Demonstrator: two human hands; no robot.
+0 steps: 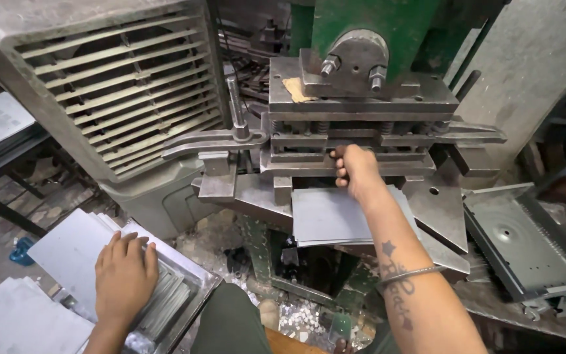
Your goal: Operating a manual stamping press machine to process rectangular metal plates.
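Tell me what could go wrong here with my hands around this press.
The right hand sits at the mouth of the press die, gripping the metal sheet; a stroke now could crush fingers. The sheet's bare edges could cut an ungloved palm. The left hand rests on the stack of sheets, which might slide.

I note the flat grey sheet-metal blank (335, 216) is plain and unpatterned. Upright painted steel press frame (375, 26): green. Slatted metal fan housing (113, 78): dull grey, striped by parallel louvres.
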